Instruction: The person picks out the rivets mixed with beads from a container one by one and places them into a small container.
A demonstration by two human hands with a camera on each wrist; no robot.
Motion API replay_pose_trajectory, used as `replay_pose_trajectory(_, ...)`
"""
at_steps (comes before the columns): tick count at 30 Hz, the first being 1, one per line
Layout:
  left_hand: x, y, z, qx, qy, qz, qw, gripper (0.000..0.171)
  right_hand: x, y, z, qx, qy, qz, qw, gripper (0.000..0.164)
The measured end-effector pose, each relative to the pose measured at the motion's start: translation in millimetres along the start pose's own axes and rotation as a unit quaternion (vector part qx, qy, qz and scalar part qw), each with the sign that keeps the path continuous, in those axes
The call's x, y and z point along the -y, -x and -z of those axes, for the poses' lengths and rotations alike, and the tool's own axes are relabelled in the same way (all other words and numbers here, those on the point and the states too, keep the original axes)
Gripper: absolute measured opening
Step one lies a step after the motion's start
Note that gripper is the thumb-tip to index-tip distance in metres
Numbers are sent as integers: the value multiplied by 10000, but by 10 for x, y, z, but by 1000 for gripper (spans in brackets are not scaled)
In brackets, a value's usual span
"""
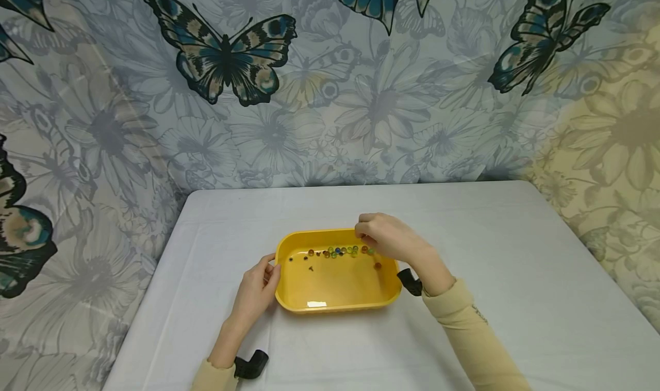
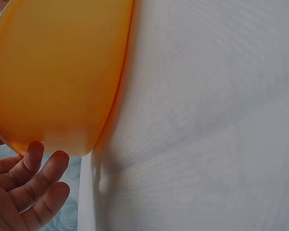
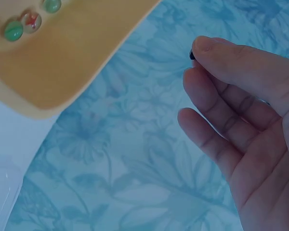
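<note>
White table [image 1: 479, 236] — left hand [image 1: 255, 288] grips yellow tray [image 1: 337, 290], right hand [image 1: 394, 239] pinches dark piece [image 3: 192, 55].

In front of you stands a white table [image 1: 484, 236] with rounded far corners. Behind it you see a patterned wall covering [image 1: 319, 127] with grey-blue flowers [image 1: 382, 105] and dark-edged teal butterflies [image 1: 225, 64], yellowish at your right. Soft shadows [image 1: 428, 339] fall across the table.
</note>
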State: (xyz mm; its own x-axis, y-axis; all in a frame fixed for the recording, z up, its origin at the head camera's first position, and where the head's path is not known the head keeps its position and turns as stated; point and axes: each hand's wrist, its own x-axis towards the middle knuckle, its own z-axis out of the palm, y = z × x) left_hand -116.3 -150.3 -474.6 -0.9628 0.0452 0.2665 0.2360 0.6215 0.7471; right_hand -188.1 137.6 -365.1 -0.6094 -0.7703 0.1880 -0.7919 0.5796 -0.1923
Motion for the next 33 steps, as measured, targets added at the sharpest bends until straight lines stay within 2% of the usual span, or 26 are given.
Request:
replay_pose_trajectory(6,-5,5,4,-46,8,-31,10000,27,-71,97,43,-220,-29,-141,9997,20)
replay_pose_trajectory(14,-18,7,13,-15,60,34,10000,26,-128,199,106,-150,-150,-513,9985,14)
replay_pose_trajectory(25,-26,2,10,18,36,123,9999,27,-236,358,125,-228,-236,-746,9967,17)
replay_pose_trajectory(33,-13,7,7,-7,53,56,10000,27,-285,458,112,-343,-333,-883,9949,16)
